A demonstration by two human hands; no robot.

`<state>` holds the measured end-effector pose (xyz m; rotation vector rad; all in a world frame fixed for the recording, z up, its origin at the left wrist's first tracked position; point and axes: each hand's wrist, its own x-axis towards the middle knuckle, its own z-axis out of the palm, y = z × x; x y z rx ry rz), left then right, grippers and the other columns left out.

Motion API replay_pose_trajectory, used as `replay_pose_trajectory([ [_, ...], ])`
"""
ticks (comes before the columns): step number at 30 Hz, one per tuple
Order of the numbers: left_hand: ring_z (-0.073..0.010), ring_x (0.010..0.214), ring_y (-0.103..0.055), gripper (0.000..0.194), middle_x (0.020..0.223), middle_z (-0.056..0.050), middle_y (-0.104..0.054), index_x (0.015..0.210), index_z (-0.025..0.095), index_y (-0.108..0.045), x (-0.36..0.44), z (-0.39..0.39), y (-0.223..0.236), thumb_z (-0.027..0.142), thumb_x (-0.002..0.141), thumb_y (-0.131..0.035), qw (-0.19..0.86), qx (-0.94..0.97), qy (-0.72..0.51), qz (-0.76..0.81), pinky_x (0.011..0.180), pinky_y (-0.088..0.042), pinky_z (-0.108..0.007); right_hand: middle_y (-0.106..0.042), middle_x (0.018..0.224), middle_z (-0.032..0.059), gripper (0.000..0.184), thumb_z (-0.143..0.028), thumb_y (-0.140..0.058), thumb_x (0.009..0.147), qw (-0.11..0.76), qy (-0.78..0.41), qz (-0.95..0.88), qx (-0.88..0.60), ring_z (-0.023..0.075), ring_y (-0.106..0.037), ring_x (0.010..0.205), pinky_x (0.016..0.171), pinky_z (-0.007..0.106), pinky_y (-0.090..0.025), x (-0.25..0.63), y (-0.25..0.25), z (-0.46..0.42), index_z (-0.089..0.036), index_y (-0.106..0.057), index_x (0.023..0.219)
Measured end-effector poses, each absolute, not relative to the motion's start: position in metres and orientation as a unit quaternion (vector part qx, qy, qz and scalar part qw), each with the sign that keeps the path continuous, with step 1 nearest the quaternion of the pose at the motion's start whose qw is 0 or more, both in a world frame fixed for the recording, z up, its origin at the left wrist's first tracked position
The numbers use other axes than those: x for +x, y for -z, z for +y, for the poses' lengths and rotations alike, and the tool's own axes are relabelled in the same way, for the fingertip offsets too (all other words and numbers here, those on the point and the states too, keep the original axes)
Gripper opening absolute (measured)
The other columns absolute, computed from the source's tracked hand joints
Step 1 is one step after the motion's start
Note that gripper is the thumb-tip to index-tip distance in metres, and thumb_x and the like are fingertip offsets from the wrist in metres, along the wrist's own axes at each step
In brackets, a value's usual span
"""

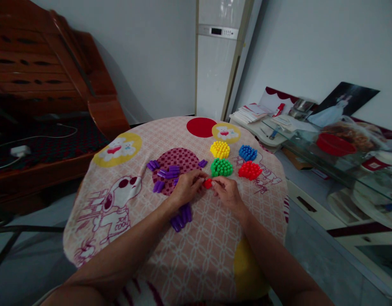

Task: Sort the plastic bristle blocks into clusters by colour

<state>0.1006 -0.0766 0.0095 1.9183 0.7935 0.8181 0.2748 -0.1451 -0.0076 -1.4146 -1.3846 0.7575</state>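
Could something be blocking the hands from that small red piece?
Nothing visible does: the fingers of the left hand and right hand meet the small red piece from either side. The green cluster sits beyond, not between.

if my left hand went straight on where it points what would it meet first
Your left hand would first meet the small red piece at its fingertips, then probably the right hand just beyond, though depth is unclear.
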Motion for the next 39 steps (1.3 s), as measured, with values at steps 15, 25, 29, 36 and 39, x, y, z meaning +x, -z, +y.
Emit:
replay_pose_trajectory([
  [15, -0.0148, 0.070, -0.059, 0.013, 0.080, -0.001, -0.067, 0.089, 0.017, -0.065, 0.096, -0.068, -0.008, 0.017, 0.076, -0.066, 0.282, 0.869, -0.226, 0.338, 0.064, -0.042, -0.025, -0.064, 0.062, 0.0007, 0.025, -0.038, -0.055, 0.085, 0.495, -0.232, -0.580, -0.604, 0.0124, -0.056, 0.052, 0.051, 0.023, -0.044, 0.290, 0.003, -0.146, -0.017, -0.070, 0.086],
  [25, -0.0142, 0.069, -0.058, 0.014, 0.078, 0.000, -0.066, 0.093, 0.017, -0.065, 0.093, -0.068, -0.007, 0.018, 0.079, -0.065, 0.292, 0.870, -0.208, 0.337, 0.064, -0.041, -0.024, -0.069, 0.066, 0.0030, 0.021, -0.036, -0.061, 0.073, 0.495, -0.017, -0.512, -0.702, 0.0180, -0.062, 0.061, 0.063, 0.029, -0.048, 0.379, -0.004, -0.162, -0.018, -0.072, 0.075],
  [29, -0.0139, 0.069, -0.059, 0.014, 0.078, 0.000, -0.066, 0.093, 0.017, -0.066, 0.092, -0.068, -0.008, 0.017, 0.078, -0.064, 0.295, 0.872, -0.205, 0.333, 0.065, -0.041, -0.024, -0.068, 0.065, 0.0036, 0.021, -0.034, -0.059, 0.073, 0.436, -0.020, -0.545, -0.716, 0.0178, -0.062, 0.061, 0.062, 0.029, -0.046, 0.395, 0.002, -0.165, -0.018, -0.072, 0.074],
  [36, -0.0130, 0.066, -0.060, 0.020, 0.077, 0.001, -0.069, 0.098, 0.017, -0.068, 0.089, -0.066, -0.003, 0.018, 0.079, -0.063, 0.327, 0.853, -0.234, 0.332, 0.063, -0.043, -0.023, -0.070, 0.069, 0.0054, 0.021, -0.034, -0.058, 0.075, 0.424, 0.021, -0.527, -0.736, 0.0194, -0.062, 0.064, 0.064, 0.030, -0.045, 0.388, 0.003, -0.162, -0.019, -0.072, 0.078],
  [39, -0.0137, 0.067, -0.063, 0.022, 0.077, 0.000, -0.069, 0.100, 0.017, -0.068, 0.089, -0.066, -0.002, 0.019, 0.079, -0.064, 0.356, 0.839, -0.248, 0.328, 0.062, -0.045, -0.023, -0.068, 0.067, 0.0035, 0.022, -0.035, -0.056, 0.080, 0.455, 0.014, -0.538, -0.709, 0.0174, -0.061, 0.063, 0.064, 0.028, -0.045, 0.369, -0.001, -0.160, -0.019, -0.071, 0.077],
])
